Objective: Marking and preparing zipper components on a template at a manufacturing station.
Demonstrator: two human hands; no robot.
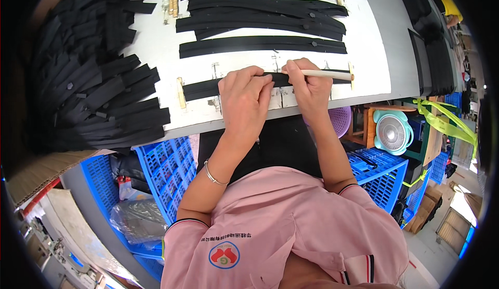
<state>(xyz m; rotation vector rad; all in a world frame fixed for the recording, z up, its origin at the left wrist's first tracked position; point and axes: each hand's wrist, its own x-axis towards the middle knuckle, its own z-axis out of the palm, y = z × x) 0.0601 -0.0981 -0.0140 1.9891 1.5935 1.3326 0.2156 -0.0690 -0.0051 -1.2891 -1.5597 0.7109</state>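
Note:
A black fabric strip (201, 89) lies across a white board (366, 45), between tan stop pieces (181, 92) fixed to the board. My left hand (243, 98) presses on the strip near its middle, with fingers curled together and fingertips on the fabric. Beside it, my right hand (311, 89) pinches a white pen-like stick (328, 74), held almost level. Its working tip is hidden by my fingers, close to the strip's upper edge. Dark marks show on the board around the strip.
Just beyond lies another single black strip (260, 45), then a stack of strips (260, 19). A large heap of short black pieces (99, 76) covers the left. Below the table stand blue crates (165, 177), a purple basket (340, 121) and a turquoise fan (393, 132).

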